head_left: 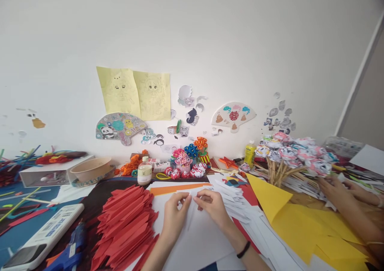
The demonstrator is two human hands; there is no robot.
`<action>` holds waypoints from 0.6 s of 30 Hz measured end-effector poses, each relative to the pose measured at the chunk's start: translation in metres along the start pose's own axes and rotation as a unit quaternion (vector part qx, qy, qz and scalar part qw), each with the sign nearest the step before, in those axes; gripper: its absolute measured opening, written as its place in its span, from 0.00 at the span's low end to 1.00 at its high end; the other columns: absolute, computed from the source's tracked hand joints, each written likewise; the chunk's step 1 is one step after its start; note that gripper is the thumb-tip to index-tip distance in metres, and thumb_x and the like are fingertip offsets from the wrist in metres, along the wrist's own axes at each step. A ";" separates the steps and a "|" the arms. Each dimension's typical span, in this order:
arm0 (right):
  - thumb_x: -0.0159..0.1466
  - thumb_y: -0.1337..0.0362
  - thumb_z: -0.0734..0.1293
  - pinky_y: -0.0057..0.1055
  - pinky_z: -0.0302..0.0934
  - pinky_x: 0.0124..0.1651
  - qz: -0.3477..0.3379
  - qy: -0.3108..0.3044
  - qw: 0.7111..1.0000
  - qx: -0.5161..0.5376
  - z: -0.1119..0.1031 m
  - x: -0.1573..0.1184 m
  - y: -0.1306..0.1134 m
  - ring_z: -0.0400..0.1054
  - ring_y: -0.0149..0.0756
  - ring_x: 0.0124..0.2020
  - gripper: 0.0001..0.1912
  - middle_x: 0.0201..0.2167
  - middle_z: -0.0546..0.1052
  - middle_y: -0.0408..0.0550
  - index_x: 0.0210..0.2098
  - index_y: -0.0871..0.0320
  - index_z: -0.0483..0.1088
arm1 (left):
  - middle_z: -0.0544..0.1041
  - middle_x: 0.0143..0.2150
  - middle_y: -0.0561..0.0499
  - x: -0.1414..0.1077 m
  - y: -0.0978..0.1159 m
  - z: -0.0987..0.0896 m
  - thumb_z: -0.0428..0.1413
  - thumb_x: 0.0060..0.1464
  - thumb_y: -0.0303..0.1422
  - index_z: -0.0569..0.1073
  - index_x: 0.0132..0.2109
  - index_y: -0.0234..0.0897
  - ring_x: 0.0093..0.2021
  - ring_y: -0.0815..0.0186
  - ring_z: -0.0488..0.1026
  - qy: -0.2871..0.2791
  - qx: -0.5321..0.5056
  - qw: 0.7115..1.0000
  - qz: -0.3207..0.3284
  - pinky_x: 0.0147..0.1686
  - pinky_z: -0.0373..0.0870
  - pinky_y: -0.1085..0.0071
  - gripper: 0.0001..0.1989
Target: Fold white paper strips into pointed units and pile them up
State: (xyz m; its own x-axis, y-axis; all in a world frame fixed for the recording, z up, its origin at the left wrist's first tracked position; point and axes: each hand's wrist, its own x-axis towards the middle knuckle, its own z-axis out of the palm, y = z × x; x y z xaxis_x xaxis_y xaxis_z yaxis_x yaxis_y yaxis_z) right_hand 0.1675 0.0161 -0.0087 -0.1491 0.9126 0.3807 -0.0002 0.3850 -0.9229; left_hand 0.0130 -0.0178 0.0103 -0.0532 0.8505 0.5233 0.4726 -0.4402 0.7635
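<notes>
My left hand and my right hand meet over the white sheets in front of me. Fingers and thumbs are pinched on both sides around a narrow white paper strip, pale against the sheets beneath, so its exact shape is hard to make out. Close to my left hand lies a thick pile of folded red paper pieces. Beside my right hand spreads a heap of white folded paper strips. An orange paper shows behind my hands.
Yellow paper lies to the right, where another person's hands work near a bunch of paper flowers on sticks. A blue glue gun and a white box-like device are at left. A small bottle stands behind.
</notes>
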 end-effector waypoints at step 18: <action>0.53 0.49 0.70 0.30 0.64 0.24 -0.013 0.008 1.000 0.013 -0.001 0.000 0.000 0.67 0.33 0.20 0.20 0.24 0.74 0.47 0.29 0.62 0.73 | 0.79 0.28 0.49 -0.001 0.003 -0.002 0.53 0.53 0.42 0.78 0.31 0.36 0.28 0.64 0.70 0.009 0.009 1.000 -0.016 0.31 0.64 0.71 0.15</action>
State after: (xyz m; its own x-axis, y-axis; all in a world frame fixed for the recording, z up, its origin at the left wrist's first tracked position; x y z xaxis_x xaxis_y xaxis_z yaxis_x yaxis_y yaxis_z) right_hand 0.1680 0.0166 -0.0085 -0.1325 0.9048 0.4047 -0.0296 0.4045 -0.9141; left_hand 0.0124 -0.0201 0.0127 -0.0855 0.8588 0.5051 0.4859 -0.4067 0.7736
